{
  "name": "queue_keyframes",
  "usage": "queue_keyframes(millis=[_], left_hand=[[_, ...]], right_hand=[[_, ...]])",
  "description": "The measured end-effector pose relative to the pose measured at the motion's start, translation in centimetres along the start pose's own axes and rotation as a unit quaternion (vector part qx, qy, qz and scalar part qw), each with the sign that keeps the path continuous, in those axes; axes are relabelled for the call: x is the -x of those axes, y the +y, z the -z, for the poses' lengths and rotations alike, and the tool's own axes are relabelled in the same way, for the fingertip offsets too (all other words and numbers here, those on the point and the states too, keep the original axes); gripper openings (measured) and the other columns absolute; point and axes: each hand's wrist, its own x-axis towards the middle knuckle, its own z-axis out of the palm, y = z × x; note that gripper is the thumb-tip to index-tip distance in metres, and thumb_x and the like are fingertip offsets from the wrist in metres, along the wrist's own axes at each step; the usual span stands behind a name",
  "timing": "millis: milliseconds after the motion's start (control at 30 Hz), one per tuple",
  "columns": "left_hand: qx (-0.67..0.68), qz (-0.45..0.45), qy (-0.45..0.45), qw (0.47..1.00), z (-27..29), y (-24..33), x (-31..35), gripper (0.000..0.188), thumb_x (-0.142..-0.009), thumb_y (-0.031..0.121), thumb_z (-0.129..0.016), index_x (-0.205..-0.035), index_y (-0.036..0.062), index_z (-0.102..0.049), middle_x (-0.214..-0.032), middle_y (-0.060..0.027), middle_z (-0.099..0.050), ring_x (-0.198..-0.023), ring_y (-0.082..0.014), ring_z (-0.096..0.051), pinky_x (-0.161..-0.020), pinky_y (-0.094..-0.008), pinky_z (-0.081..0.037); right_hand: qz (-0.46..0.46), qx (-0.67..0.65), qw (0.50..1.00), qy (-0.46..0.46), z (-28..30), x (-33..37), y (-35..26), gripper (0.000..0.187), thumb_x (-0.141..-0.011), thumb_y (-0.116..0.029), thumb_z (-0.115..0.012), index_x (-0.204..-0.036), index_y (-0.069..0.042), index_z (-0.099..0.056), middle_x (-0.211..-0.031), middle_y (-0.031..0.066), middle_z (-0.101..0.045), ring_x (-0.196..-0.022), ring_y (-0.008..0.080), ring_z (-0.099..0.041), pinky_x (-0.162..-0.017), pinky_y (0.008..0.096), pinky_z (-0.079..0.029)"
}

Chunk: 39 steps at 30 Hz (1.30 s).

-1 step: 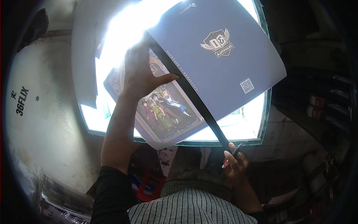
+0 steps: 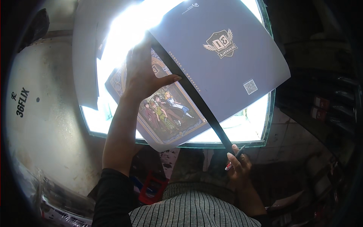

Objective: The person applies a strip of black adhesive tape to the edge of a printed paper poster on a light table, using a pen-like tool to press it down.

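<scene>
A large printed cover sheet lies aslant on a brightly lit glass-topped light table. Its right part is plain blue-grey with a winged crest and a square code; its left part carries a framed picture of several figures. Across it runs a long black straightedge. My left hand lies flat on the sheet, thumb stretched onto the straightedge; glare hides the fingertips. Beyond the near edge of the table, my right hand is closed round a slim pen-like tool, its fingers at the straightedge's near end.
Pale sheets lie at the left side of the light table. Farther left is a whitish surface with dark lettering. A red object sits below the near edge. Dark packaged items stand at the right.
</scene>
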Motion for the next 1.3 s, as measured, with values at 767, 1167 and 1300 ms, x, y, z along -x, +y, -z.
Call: queue_keyframes(millis=[767,1167,1300], left_hand=[[0.055,0.004,0.048,0.997,1.0,0.4,-0.2,0.129,-0.056,0.058,-0.093,-0.153,0.0033,-0.026,-0.154,-0.024,-0.033,-0.145,-0.0426,-0.028,-0.117,-0.0571,-0.024],[0.015,0.057,-0.012,0.998,0.5,0.0,0.4,0.144,-0.056,0.087,-0.073,-0.156,-0.0007,-0.017,-0.162,-0.028,-0.016,-0.153,-0.042,-0.007,-0.123,-0.0586,-0.005],[-0.003,0.058,-0.013,0.998,0.3,-0.2,0.5,0.145,-0.055,0.089,-0.07,-0.155,-0.001,-0.018,-0.162,-0.0277,-0.016,-0.153,-0.0414,-0.007,-0.123,-0.0589,-0.006]], right_hand=[[0.042,0.041,0.997,-0.056,0.8,-0.4,0.3,0.038,-0.081,0.002,-0.067,-0.115,-0.013,-0.068,-0.127,0.0235,-0.066,-0.095,0.0381,-0.071,-0.072,0.0404,-0.059],[0.031,0.043,0.998,-0.045,0.0,0.3,0.7,0.035,-0.082,0.006,-0.063,-0.114,-0.009,-0.067,-0.127,0.0274,-0.064,-0.104,0.0472,-0.068,-0.081,0.0485,-0.059],[0.033,0.048,0.997,-0.048,0.0,0.1,0.5,0.036,-0.082,0.007,-0.062,-0.114,-0.009,-0.066,-0.127,0.0278,-0.064,-0.104,0.0475,-0.068,-0.082,0.0493,-0.059]])
